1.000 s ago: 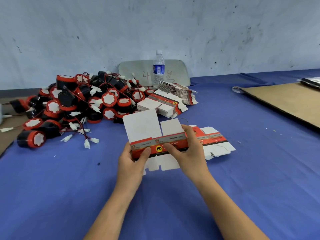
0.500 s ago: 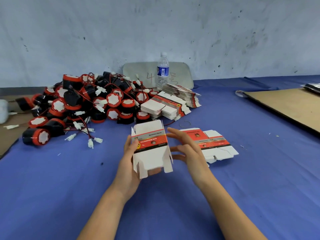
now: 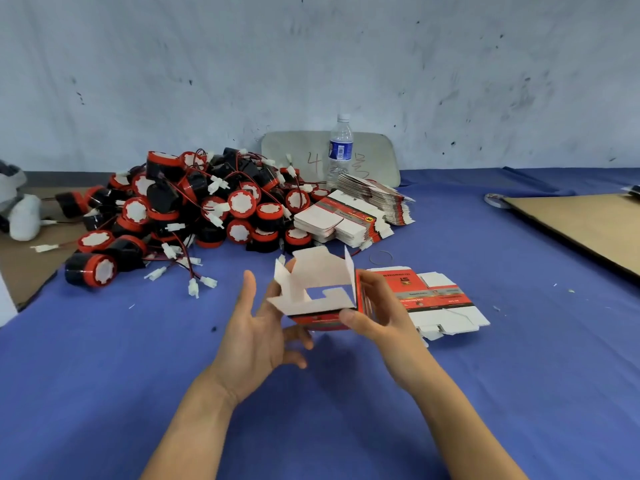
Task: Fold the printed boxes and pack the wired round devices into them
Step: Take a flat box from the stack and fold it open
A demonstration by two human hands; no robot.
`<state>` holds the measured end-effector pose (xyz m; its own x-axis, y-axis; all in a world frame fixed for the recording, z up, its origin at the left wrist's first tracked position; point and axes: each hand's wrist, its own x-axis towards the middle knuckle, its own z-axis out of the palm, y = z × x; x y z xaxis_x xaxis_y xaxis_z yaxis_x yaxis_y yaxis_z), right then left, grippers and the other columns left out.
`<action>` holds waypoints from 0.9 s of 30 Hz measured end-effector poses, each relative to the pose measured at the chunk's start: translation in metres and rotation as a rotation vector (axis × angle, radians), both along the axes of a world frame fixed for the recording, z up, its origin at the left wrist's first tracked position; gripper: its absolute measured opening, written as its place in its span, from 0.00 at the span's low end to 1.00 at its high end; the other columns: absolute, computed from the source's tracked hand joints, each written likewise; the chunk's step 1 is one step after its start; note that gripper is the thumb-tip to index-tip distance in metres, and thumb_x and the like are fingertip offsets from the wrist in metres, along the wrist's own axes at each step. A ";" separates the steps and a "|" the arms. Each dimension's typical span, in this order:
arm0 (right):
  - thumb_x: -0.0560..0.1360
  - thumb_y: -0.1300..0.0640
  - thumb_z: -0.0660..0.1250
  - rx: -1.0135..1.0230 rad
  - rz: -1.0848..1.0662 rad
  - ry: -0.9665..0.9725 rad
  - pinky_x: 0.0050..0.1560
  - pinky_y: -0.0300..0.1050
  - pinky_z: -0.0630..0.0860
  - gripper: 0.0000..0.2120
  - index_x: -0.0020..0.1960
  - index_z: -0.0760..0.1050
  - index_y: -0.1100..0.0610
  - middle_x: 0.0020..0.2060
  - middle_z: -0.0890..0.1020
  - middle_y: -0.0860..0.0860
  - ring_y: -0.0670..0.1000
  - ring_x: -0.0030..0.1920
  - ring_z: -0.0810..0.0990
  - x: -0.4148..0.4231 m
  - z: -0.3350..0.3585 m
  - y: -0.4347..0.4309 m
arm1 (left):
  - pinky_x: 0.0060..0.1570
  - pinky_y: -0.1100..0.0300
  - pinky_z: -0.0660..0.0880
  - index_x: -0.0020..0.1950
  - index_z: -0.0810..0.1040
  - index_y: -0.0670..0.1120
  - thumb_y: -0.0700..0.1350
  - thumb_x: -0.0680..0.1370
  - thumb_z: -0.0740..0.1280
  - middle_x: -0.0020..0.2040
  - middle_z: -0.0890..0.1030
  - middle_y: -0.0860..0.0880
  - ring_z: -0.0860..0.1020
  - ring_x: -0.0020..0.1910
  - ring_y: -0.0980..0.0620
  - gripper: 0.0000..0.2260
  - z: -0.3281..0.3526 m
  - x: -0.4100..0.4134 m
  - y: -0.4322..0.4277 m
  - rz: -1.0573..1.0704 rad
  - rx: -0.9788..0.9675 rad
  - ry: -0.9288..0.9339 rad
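- Right hand (image 3: 377,317) pinches the half-folded printed box (image 3: 318,289) at frame centre, thumb in front (flaps up, white inside showing).
- Left hand (image 3: 256,330) lies loosely spread, fingers under the box.
- Wired round devices (image 3: 207,209) are piled at upper left.

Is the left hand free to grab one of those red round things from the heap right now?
Probably yes. The left hand is open, the right hand grips the half-folded box, and the heap of round devices lies ahead on its left with only blue cloth between.
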<state>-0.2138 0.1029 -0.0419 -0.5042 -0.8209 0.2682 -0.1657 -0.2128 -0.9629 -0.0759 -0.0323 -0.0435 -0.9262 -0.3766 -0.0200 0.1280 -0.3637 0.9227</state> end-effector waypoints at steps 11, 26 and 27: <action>0.67 0.43 0.69 0.026 0.003 -0.071 0.55 0.35 0.75 0.27 0.64 0.70 0.46 0.60 0.79 0.43 0.44 0.62 0.77 0.002 -0.003 -0.002 | 0.52 0.64 0.77 0.67 0.70 0.55 0.69 0.72 0.62 0.59 0.80 0.57 0.78 0.59 0.57 0.29 0.000 -0.018 0.030 0.472 -0.367 0.092; 0.72 0.50 0.62 -0.214 -0.268 -0.059 0.39 0.31 0.74 0.12 0.53 0.73 0.53 0.42 0.81 0.40 0.38 0.42 0.79 0.015 -0.003 -0.005 | 0.42 0.65 0.78 0.56 0.74 0.61 0.52 0.75 0.65 0.53 0.81 0.56 0.81 0.51 0.56 0.10 0.000 -0.023 0.056 0.478 -0.269 0.219; 0.73 0.54 0.60 -0.224 -0.279 -0.026 0.39 0.30 0.73 0.09 0.52 0.73 0.52 0.41 0.81 0.40 0.38 0.41 0.78 0.017 -0.003 -0.005 | 0.42 0.64 0.78 0.55 0.75 0.62 0.51 0.74 0.65 0.53 0.81 0.55 0.81 0.51 0.55 0.10 0.001 -0.023 0.057 0.469 -0.245 0.225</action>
<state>-0.1971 0.0975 -0.0453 -0.7098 -0.5727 0.4101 -0.2233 -0.3693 -0.9021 -0.0984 0.0245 -0.0430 -0.6305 -0.7170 0.2972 0.4267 -0.0002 0.9044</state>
